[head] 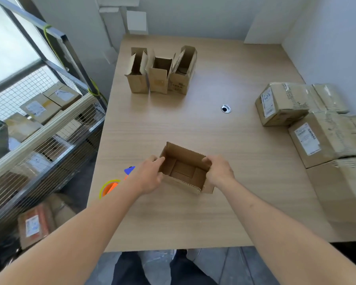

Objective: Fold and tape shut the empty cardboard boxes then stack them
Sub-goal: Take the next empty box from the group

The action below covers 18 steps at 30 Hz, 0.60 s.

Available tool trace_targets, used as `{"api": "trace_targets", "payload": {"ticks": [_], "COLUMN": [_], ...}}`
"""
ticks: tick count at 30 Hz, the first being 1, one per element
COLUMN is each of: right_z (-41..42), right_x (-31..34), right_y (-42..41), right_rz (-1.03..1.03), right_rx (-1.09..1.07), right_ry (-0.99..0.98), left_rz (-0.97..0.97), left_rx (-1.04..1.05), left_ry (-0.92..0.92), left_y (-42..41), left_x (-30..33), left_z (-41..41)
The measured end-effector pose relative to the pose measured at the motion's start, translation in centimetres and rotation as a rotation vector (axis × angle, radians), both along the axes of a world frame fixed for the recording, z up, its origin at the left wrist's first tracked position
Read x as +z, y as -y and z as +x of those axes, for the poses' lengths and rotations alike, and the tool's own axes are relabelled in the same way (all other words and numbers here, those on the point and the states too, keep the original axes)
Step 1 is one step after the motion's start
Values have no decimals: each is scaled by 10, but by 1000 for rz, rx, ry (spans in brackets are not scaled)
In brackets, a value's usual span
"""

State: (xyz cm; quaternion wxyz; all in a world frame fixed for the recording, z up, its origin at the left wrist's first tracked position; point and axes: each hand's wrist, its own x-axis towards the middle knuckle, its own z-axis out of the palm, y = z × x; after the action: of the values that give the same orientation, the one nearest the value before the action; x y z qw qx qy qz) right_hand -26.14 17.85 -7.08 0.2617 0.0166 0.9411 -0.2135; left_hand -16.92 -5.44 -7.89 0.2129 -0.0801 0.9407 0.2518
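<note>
Both hands are on one small open box (pixel 185 171), which sits on the table (pixel 224 182) near its front edge, a little left of the middle. Left hand (pixel 148 175) grips the left end wall, with the fingers curled over the rim. Right hand (pixel 219 171) grips the right end wall in the same way. Its top is open and the bottom flaps show inside.

My judgement is that the folding step for this box is only starting: no top flap is closed yet. The next move calls for turning the end flaps inward, then the long ones, and then reaching for the tape dispenser (pixel 115 183), orange and blue, which lies at the left edge of the table, partly hidden by the left forearm.

Three more open boxes (pixel 160 73) stand upright in a row toward the far left part of the table. Taped boxes (pixel 308 128) lie along the right edge. One carries a white label with handwriting that looks like "205", but I am not sure. The other labels are too blurred to read.
</note>
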Motion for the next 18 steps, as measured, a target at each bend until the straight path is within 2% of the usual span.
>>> {"api": "trace_targets", "payload": {"ticks": [4,10,15,18], "right_z": [7,8,21,26], "right_x": [-6,-18,-25,-23], "right_y": [-11,-4,3,0], "right_rz": [-39,-216,-246,-145], "right_rx": [44,165,241,371], "right_ry": [-6,-85,-59,-56], "left_rz": [-47,-99,-48,-31], "left_rx": [-77,-105,77,251], "left_ry": [62,102,39,-50], "left_y": [-17,-27,-25,-25], "left_x": [0,-13,-29,-32], "left_z": [11,28,39,32]}}
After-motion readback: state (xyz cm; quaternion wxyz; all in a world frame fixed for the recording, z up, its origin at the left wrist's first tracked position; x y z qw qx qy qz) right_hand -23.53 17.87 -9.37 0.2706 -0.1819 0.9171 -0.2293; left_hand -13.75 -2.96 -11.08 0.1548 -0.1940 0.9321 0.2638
